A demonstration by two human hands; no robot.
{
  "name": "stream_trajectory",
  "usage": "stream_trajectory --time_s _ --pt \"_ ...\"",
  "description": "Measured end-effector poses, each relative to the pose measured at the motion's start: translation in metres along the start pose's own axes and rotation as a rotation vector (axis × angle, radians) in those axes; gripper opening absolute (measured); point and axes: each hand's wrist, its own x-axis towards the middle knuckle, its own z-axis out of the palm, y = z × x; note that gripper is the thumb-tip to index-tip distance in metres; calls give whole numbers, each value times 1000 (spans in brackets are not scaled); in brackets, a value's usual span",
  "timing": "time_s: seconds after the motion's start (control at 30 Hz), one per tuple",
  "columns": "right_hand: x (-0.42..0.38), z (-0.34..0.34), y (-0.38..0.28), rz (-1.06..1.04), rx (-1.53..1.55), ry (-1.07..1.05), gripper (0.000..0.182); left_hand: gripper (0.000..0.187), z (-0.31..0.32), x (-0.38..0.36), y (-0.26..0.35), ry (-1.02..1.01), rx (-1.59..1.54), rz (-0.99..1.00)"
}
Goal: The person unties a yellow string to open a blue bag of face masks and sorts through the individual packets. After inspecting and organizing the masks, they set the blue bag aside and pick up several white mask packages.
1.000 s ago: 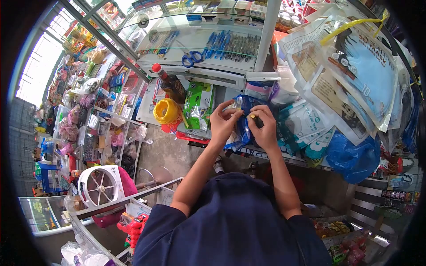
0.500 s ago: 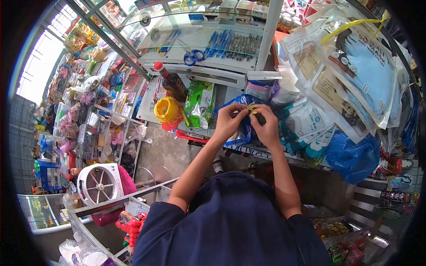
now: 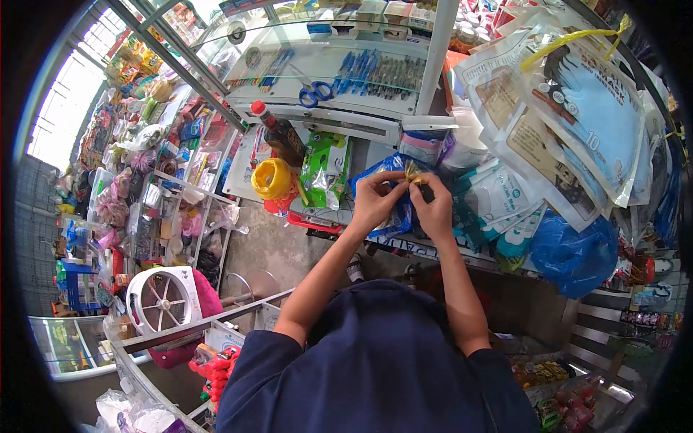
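Note:
Above a blue plastic package (image 3: pixel 395 218), my left hand (image 3: pixel 377 202) and my right hand (image 3: pixel 433 206) meet with their fingertips close together. Both pinch a small, crinkled yellowish piece (image 3: pixel 412 175), too small to name exactly. Left of my hands lies a shiny green packet (image 3: pixel 323 169). Beside it stand a dark bottle with a red cap (image 3: pixel 284 137) and a yellow plastic container (image 3: pixel 272 179). White and teal packets (image 3: pixel 498 198) rest to the right of my right hand.
A glass display case (image 3: pixel 325 47) with pens and blue-handled scissors (image 3: pixel 315 94) stands ahead. Large mask packs (image 3: pixel 585 108) hang at right, above a blue plastic bag (image 3: pixel 576 252). A white fan (image 3: pixel 163 299) is at lower left, near a metal-framed counter (image 3: pixel 137 346).
The yellowish piece now sticks up more between my fingertips, and my fingers have shifted slightly around it. My left hand has moved a little. The surrounding goods look the same.

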Motion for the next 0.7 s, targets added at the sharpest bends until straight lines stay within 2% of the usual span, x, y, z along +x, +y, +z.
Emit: stream_trajectory --time_s 0.1,0.3,0.4,0.5,0.6,0.7 --pt "0 1 1 -66 -26 10 12 21 -3 4 -5 -29 71 -40" --pt "2 2 -1 -126 -66 33 11 16 0 8 -4 -65 -99 -12" --pt "2 3 0 -147 -86 53 12 14 4 7 8 -22 -70 -13" --pt "1 4 -4 -268 -198 97 13 14 1 5 30 -57 371 24" --pt "1 3 1 -383 -356 105 14 17 2 11 18 -53 290 72" --pt "2 -5 -3 -479 -495 81 17 22 0 15 19 -69 281 -39"
